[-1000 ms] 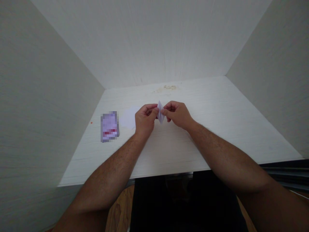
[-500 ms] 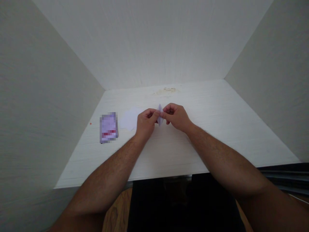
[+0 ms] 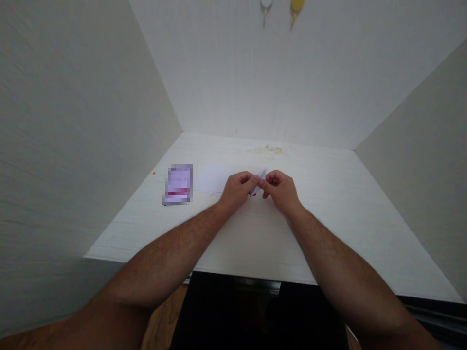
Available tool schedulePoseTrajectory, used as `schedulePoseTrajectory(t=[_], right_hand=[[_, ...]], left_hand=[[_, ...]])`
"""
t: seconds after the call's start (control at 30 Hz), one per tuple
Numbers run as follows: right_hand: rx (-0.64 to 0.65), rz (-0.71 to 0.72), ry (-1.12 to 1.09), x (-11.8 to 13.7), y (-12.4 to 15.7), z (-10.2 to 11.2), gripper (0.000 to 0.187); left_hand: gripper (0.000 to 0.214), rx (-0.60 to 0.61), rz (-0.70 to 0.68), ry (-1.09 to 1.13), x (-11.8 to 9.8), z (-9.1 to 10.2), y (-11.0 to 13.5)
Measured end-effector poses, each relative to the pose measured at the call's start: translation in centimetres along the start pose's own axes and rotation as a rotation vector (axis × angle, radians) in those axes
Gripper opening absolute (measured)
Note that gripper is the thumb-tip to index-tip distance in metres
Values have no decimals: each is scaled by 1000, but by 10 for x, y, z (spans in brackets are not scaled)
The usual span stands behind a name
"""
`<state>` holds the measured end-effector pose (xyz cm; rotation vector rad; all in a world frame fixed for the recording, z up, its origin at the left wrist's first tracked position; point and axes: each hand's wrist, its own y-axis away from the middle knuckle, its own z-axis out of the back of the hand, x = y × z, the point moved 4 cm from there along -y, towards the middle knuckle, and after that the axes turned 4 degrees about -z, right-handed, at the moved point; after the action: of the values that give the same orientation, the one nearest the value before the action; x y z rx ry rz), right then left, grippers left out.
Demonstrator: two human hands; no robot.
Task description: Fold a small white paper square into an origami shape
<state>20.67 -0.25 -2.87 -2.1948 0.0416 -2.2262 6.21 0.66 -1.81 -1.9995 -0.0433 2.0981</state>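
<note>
Both my hands meet over the middle of the white desk. My left hand and my right hand each pinch a side of a small folded piece of pale lilac paper, held just above the desk surface. Only a narrow tip of the paper shows between my fingers; the rest is hidden by them. A white sheet of paper lies flat on the desk just left of my left hand.
A small purple pack lies at the left of the desk, and a tiny red speck beyond it. A brownish stain marks the back of the desk. White walls close in on three sides. Two hooks hang high on the back wall.
The view has tilted up and turned, so the desk sits skewed and wall hooks show. My hands keep pinching the folded paper, which now leans and shows less between the fingers.
</note>
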Motion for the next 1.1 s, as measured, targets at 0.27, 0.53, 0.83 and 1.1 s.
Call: schedulePoseTrajectory(t=[0.27, 0.53, 0.83, 1.1], right_hand=[[13, -21, -78, -8, -3, 2, 37], [5, -43, -25, -8, -1, 3, 39], [-3, 1, 5, -6, -1, 4, 34], [-37, -7, 13, -6, -2, 6, 31]], left_hand=[[25, -25, 44, 120, 1, -4, 0], [30, 33, 82, 143, 1, -5, 1], [28, 25, 14, -12, -3, -2, 2], [27, 25, -25, -82, -6, -1, 2]])
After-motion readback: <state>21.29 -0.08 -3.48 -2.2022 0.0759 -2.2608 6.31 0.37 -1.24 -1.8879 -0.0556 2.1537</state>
